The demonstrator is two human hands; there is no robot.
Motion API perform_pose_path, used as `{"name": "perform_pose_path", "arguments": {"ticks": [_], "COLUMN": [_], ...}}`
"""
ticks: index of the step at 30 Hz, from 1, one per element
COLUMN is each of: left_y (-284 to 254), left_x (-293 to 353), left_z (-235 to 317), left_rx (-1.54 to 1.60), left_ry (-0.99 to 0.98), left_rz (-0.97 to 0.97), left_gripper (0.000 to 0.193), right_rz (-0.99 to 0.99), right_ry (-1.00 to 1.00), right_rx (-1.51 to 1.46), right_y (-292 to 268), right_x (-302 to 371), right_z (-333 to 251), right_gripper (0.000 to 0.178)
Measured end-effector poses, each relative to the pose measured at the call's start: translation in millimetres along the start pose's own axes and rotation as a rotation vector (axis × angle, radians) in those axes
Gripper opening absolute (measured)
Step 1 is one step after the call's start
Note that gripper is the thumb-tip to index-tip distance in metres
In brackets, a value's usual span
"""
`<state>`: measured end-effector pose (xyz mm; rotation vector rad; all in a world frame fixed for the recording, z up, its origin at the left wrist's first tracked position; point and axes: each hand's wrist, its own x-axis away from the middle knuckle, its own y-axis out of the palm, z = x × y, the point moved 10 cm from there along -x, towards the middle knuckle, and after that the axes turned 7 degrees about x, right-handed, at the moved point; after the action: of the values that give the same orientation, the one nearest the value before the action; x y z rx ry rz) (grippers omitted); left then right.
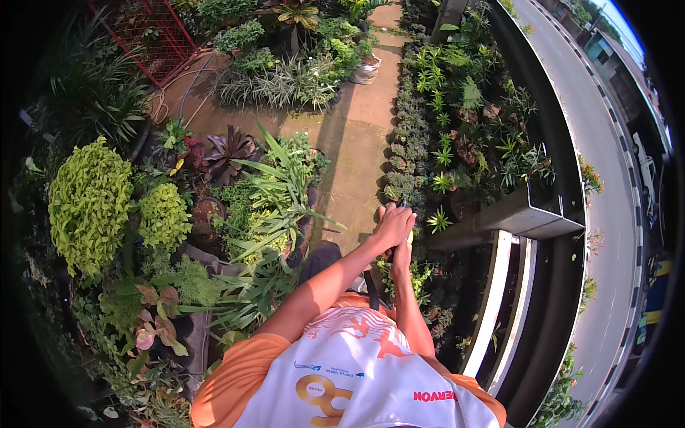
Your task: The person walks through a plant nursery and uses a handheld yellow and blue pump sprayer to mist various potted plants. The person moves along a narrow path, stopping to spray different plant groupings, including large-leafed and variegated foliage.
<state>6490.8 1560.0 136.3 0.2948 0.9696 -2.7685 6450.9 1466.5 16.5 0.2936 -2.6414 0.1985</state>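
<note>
Both of my hands are together in front of me, over the right edge of the concrete path (349, 171). My left hand (393, 225) lies on top with its fingers curled over. Just below it my right hand (402, 251) is closed, largely covered by the left. A small yellow-green piece (409, 237) shows at the hands, and something dark shows beside them; I cannot make out what the held thing is. Closest to the hands is a row of small low potted plants (405, 187) along the path.
Dense leafy plants (278, 192) crowd the left. A metal rail (514, 217) with white bars (492, 299) stands close on my right, beyond it a road (606, 143). Further up are a white-bagged plant (365, 70), a red metal frame (146, 36) and a hose (189, 93).
</note>
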Motion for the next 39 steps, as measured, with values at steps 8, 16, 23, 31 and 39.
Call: {"name": "perform_pose_path", "arguments": {"ticks": [8, 16, 23, 31, 39], "left_y": [-134.7, -278.9, -347.6, -368.5, -416.3], "left_x": [-56.5, -65.9, -78.3, -135.6, -245.0], "left_z": [-164.6, -298.5, -349.2, -425.3, -470.7], "left_rx": [-0.077, -0.183, -0.252, -0.329, -0.332], "left_ry": [-0.381, -0.682, -0.89, -1.168, -1.297], "left_rz": [0.291, 0.612, 0.809, 0.93, 1.177], "left_gripper": [0.028, 0.031, 0.029, 0.032, 0.029], "right_rz": [-0.42, -0.976, -1.168, -1.366, -1.76], "right_ry": [0.065, -0.002, -0.099, -0.106, -0.217], "right_rx": [0.423, 0.54, 0.713, 0.799, 0.801], "right_y": [160.5, 368.8, 456.2, 526.7, 610.2], "right_x": [-140.7, -190.7, -230.6, -325.2, -425.8], "right_z": [-31.6, -127.6, -156.6, -183.6, -273.4], "right_gripper": [0.068, 0.055, 0.054, 0.067, 0.041]}}
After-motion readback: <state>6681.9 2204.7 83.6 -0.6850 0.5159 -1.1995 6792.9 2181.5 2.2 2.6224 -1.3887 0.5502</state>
